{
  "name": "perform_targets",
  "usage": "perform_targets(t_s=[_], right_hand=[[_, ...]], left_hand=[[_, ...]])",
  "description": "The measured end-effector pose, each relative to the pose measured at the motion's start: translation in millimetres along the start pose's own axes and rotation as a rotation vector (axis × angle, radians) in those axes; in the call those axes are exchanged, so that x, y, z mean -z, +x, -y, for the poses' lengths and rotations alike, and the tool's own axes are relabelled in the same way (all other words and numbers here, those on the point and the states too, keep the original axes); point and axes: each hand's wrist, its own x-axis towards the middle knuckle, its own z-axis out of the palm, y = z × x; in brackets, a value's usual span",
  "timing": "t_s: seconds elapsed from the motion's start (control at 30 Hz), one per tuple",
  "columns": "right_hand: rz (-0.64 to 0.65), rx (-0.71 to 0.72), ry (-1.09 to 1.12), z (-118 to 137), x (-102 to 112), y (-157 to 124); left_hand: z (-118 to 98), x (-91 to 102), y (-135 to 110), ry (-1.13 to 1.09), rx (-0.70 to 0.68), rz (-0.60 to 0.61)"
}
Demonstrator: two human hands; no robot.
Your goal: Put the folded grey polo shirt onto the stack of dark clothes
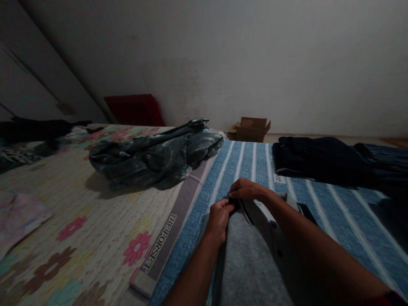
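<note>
Across the bed's blue-and-white striped cloth (pixel 242 161) lies one grey polo shirt (pixel 251 259), its dark collar pinched by both hands, left (pixel 219 217) and right (pixel 245 189), with one crumpled grey denim jacket (pixel 156 155) beyond the shirt.

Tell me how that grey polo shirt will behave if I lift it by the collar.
The grey polo shirt is probably floppy: it lies flat and creased on the striped blue sheet. Likely light, since both hands pinch only its collar.
</note>
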Motion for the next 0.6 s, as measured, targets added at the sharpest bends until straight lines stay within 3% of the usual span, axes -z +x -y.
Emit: perform_targets(t_s=[0.27,0.43,0.6], right_hand=[[0.121,-0.066,-0.124,8.7,10.4,5.6],[0.083,-0.1,-0.204,15.2,10.0,4.2],[0.008,-0.105,-0.284,13.9,-2.7,5.4]], left_hand=[[3.1,0.7,2.4,0.004,-0.014,-0.007],[3.5,7.0,-0.8,0.133,-0.029,0.013],[4.9,14.3,-8.3,0.304,-0.044,-0.075]])
